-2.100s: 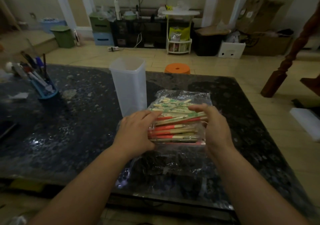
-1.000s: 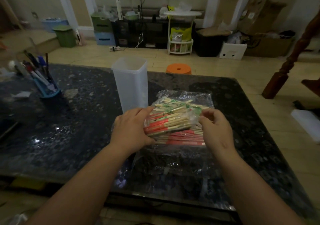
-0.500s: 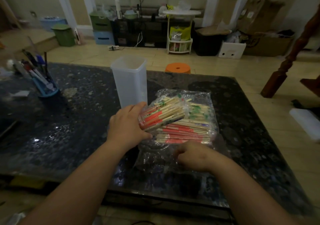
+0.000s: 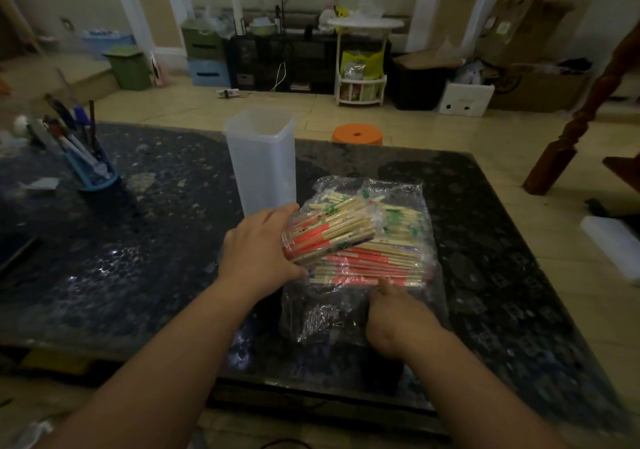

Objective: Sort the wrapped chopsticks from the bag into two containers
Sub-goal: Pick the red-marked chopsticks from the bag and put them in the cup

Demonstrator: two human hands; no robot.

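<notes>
A clear plastic bag (image 4: 408,199) lies on the dark stone table (image 4: 145,241), with several wrapped chopsticks with red and green print inside. My left hand (image 4: 259,244) grips a bundle of wrapped chopsticks (image 4: 329,232) by its red end and holds it tilted up over the pile (image 4: 381,261) left in the bag. My right hand (image 4: 398,310) rests on the bag's near end, fingers curled on the plastic. A tall translucent container (image 4: 261,158) stands upright just behind my left hand. No second container is in view.
A blue holder (image 4: 91,177) full of pens stands at the table's left. A scrap of paper (image 4: 43,183) lies near it. An orange stool (image 4: 357,134) sits on the floor beyond the far edge. A wooden post (image 4: 568,133) rises at the right.
My left hand has lifted a bundle of chopsticks off the pile. My right hand has left the chopsticks and come down to the bag's near end.
</notes>
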